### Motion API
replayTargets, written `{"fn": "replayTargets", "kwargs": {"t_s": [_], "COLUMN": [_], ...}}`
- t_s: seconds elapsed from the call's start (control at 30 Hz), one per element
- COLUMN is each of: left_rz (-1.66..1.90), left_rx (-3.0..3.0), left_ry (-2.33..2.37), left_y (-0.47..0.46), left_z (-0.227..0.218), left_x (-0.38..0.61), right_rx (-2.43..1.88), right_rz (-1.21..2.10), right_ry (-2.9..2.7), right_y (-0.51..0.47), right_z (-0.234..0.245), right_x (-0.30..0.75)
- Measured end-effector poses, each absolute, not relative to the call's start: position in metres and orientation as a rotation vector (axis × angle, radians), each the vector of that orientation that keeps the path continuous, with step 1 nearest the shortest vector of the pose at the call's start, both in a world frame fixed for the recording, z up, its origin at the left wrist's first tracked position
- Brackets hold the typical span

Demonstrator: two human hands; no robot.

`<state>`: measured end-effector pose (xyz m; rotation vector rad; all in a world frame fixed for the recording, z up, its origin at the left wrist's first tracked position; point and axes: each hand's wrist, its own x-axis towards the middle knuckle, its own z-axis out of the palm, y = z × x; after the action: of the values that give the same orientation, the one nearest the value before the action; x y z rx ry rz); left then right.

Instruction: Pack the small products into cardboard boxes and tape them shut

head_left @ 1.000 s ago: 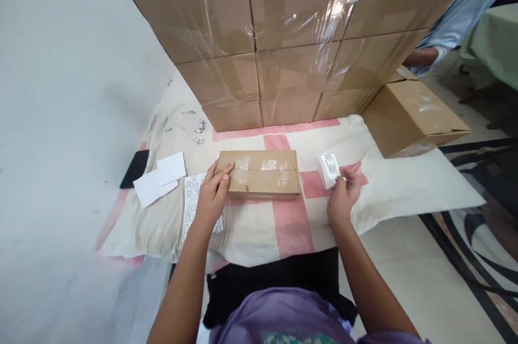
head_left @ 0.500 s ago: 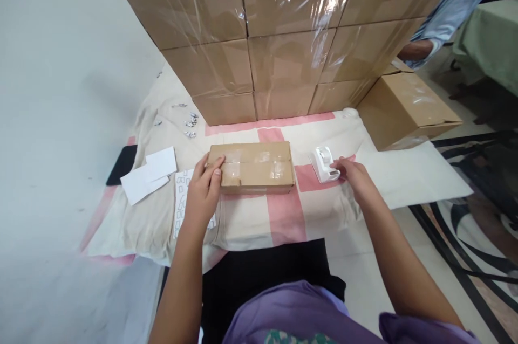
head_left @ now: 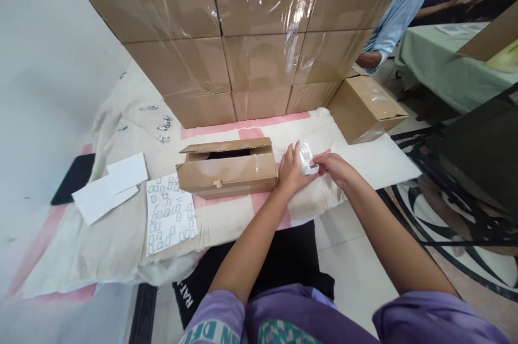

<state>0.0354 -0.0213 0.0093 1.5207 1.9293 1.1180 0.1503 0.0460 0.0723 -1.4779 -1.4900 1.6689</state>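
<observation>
A white desktop tape dispenser (head_left: 308, 159) stands on the cloth to the right of a small cardboard box (head_left: 230, 174). My left hand (head_left: 290, 169) is wrapped round the dispenser's left side. At its front right end, the fingers of my right hand (head_left: 332, 165) are pinched together; whatever lies between them is too small to make out. The box's top flaps stand slightly raised, with a dark gap between them. A bit of tape sticks to the front flap.
Behind rises a wall of taped cardboard boxes (head_left: 263, 58). A larger box (head_left: 368, 107) sits at the right. On the left lie a sheet with drawn rectangles (head_left: 172, 214), white papers (head_left: 109, 187), a black flat object (head_left: 75, 178) and silvery bits (head_left: 164, 125). Another person's sleeve (head_left: 399, 20) shows at the right.
My left hand has left the small box and moved right to the tape dispenser. The box's top flaps, flat before, have lifted apart. My right hand stays at the dispenser. The view has shifted right.
</observation>
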Motion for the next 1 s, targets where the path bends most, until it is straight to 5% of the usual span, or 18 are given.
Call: {"fn": "replayTargets", "kwargs": {"t_s": [0.47,1.0], "left_rz": [1.061,1.006], "left_rx": [1.612,1.642], "left_ry": [1.993,2.025], "left_y": [-0.025,-0.028], "left_z": [0.004,0.007], "left_x": [0.033,0.033], "right_rx": [-1.485,-1.377], "right_rz": [1.48,1.851], "right_ry": [-1.222,-1.062], "right_y": [-0.003,-0.001], "right_z": [0.051,0.038], "right_x": [0.174,0.172]}}
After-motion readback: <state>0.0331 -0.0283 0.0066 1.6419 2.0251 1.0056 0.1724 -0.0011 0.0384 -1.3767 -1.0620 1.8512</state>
